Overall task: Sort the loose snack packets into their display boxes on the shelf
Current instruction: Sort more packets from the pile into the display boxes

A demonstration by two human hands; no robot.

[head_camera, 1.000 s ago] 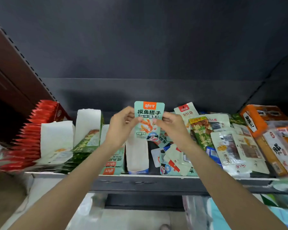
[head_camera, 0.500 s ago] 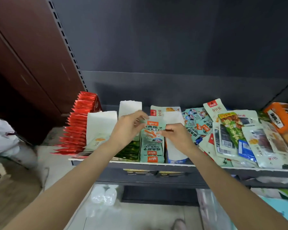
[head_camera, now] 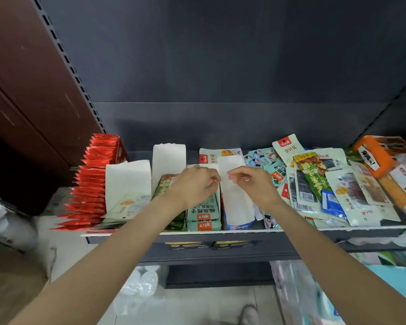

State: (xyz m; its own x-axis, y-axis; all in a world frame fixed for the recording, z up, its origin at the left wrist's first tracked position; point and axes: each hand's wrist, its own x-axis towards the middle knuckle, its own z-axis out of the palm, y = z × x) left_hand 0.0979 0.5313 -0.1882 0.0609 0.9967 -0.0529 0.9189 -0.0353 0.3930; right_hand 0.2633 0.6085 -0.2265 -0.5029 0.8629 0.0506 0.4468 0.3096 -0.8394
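Teal snack packets [head_camera: 203, 212] with orange labels stand in a row in a display box at the shelf's front middle. My left hand [head_camera: 195, 185] hovers over the back of that row and hides its top. My right hand [head_camera: 252, 186] is just to the right, over a white display box [head_camera: 237, 205]. The fingers of both hands are loosely curled, and I see nothing between them. A pile of loose mixed packets [head_camera: 314, 184] lies on the right half of the shelf.
Red packets [head_camera: 92, 179] fill a box at the far left, beside two white boxes [head_camera: 127, 179] and a row of dark green packets [head_camera: 167, 186]. An orange box [head_camera: 373, 156] sits at the far right. The shelf's front edge [head_camera: 244, 232] runs below my wrists.
Both hands held one teal packet up by its top corners, then lowered it into the teal row. Now the hands have drawn slightly apart and the packet is no longer between them.
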